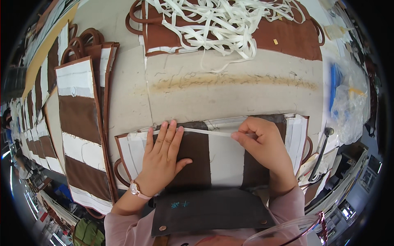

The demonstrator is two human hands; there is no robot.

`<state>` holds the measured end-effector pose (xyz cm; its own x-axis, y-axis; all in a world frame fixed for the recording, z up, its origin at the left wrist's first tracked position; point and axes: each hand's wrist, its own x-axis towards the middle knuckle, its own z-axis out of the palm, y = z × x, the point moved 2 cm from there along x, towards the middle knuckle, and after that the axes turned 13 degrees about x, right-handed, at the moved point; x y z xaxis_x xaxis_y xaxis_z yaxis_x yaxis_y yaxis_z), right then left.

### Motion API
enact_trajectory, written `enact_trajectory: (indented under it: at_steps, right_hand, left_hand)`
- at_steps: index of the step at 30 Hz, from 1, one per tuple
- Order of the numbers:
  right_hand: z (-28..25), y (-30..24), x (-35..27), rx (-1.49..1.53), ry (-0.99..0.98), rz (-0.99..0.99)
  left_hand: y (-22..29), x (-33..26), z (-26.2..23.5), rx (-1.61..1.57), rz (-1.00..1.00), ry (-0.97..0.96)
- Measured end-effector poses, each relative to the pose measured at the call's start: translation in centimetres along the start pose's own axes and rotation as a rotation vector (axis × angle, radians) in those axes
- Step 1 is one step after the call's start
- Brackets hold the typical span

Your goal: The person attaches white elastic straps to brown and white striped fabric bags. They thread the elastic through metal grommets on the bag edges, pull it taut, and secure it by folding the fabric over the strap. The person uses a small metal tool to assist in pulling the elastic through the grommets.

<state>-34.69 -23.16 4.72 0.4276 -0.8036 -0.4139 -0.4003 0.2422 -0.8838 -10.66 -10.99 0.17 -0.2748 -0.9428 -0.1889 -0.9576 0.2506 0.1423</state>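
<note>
In front of me lies a bag piece with broad brown and white stripes and brown handle loops at its ends. A narrow white fabric tape runs along its far edge. My left hand lies flat on the piece, fingers stretched out, its fingertips at the tape's left part. With thumb and forefinger closed, my right hand pinches the tape farther right. Between the two hands the tape looks straight. Where the tape ends under the fingers is hidden.
At the far side, a tangled heap of white tapes lies on brown bag pieces. Striped bags are stacked at the left. On the right are clear plastic wrapping and a dark-handled tool. Loose threads litter the table.
</note>
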Motion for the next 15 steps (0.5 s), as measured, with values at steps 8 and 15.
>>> enact_trajectory:
  at_steps: [8, 15]
  right_hand:
    - [0.2, 0.7, 0.6, -0.053, 0.003, -0.040]
    - [0.7, 2.7, 1.6, -0.325, 0.115, -0.169]
  left_hand:
    - [0.0, -0.1, 0.2, 0.008, 0.015, -0.010]
    - [0.1, -0.1, 0.2, 0.033, 0.021, -0.019]
